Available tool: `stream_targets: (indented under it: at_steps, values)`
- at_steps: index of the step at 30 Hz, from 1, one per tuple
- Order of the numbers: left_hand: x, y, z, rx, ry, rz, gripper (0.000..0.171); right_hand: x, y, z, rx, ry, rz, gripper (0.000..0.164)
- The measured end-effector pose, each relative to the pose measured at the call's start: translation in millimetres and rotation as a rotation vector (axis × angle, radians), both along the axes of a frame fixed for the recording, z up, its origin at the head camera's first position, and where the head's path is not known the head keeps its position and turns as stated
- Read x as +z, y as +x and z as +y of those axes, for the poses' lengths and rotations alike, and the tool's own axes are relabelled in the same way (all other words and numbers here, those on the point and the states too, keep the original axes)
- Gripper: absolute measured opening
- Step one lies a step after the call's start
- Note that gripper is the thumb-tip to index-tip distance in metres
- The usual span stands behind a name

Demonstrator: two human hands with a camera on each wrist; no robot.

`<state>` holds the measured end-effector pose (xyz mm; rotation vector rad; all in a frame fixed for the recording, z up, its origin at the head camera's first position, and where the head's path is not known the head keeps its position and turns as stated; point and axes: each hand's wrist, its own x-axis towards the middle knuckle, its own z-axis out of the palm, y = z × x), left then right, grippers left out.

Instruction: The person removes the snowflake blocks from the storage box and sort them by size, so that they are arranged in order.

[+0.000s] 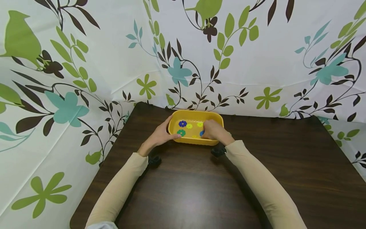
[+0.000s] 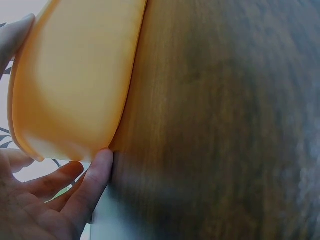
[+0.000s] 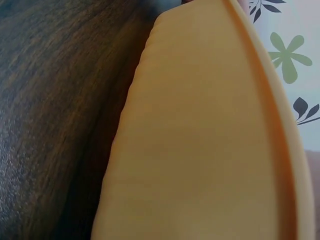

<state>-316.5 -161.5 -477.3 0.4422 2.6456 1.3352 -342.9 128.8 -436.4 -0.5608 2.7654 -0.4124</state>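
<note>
A yellow plastic tub (image 1: 194,141) stands on the dark table, with flower-shaped discs inside: a dark blue one (image 1: 182,124), a green one (image 1: 181,133) and several yellow ones (image 1: 189,126). My left hand (image 1: 160,133) holds the tub's left end, thumb over the front rim; in the left wrist view its fingers (image 2: 95,180) lie against the tub's end wall. My right hand (image 1: 214,130) reaches down into the tub's right half, at a blue disc (image 1: 201,133). Its fingertips are hidden, so a pinch cannot be confirmed. The tub's outer wall (image 3: 200,125) fills most of the right wrist view.
Dark wood tabletop (image 1: 183,190) stretches in front of the tub and to both sides. A white cloth (image 1: 183,89) printed with leaves, birds and flowers hangs behind the table and along its left side. Each wrist wears a small black device (image 1: 218,150).
</note>
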Motion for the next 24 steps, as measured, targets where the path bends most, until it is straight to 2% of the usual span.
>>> stream_targets:
  at_steps: [10, 15, 20, 24]
  values:
    - [0.6, 0.8, 0, 0.007, 0.006, -0.009, 0.118, 3.9, 1.0, 2, -0.025, -0.02, 0.001, 0.04]
    - [1.3, 1.6, 2, 0.014, 0.012, -0.018, 0.116, 8.7, 6.0, 7, -0.023, -0.041, 0.064, 0.042]
    - [0.8, 2.1, 2, 0.023, 0.013, -0.031, 0.117, 13.8, 14.1, 17, -0.032, -0.1, 0.141, 0.026]
    - [1.1, 2.1, 1, 0.023, 0.009, -0.035, 0.118, 19.0, 21.2, 27, -0.04, -0.148, 0.202, 0.036]
